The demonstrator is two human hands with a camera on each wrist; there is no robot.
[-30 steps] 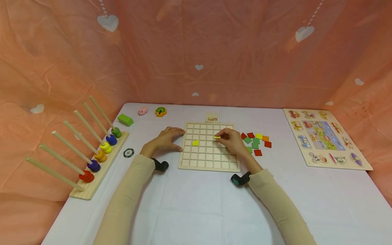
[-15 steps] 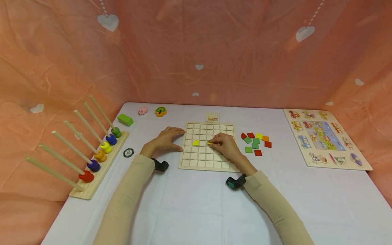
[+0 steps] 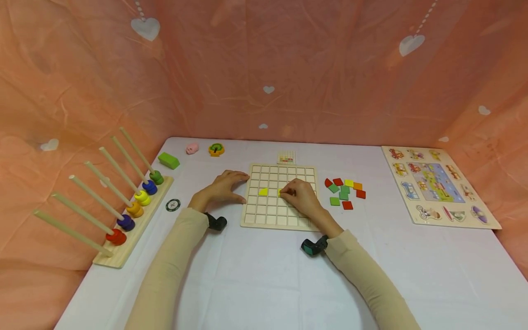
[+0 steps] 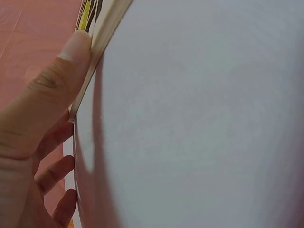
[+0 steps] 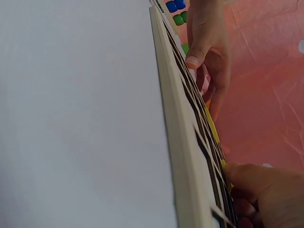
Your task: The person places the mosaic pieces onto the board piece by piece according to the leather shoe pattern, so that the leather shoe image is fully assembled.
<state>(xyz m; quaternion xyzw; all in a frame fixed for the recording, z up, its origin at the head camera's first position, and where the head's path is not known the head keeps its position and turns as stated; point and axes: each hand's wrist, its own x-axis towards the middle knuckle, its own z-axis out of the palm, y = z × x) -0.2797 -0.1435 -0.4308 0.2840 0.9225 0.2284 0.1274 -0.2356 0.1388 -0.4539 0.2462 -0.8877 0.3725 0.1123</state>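
Yellow tile (image 3: 281, 192), pinched edgewise in my right hand (image 3: 301, 196) over the grid board (image 3: 264, 215), feels light, stiff, slippery-thin; my left hand (image 3: 222, 187) rests flat, bracing the board's edge.

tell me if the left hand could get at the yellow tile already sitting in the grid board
Probably yes. The left hand rests at the grid board's left edge, and the yellow tile lies uncovered nearby; the right hand works further right.

- Left hand (image 3: 224, 185): lying flat, palm down, fingers spread and relaxed, forearm stretched forward.
- Right hand (image 3: 300, 195): just beside it, fingers curled, fingertips pinched together.
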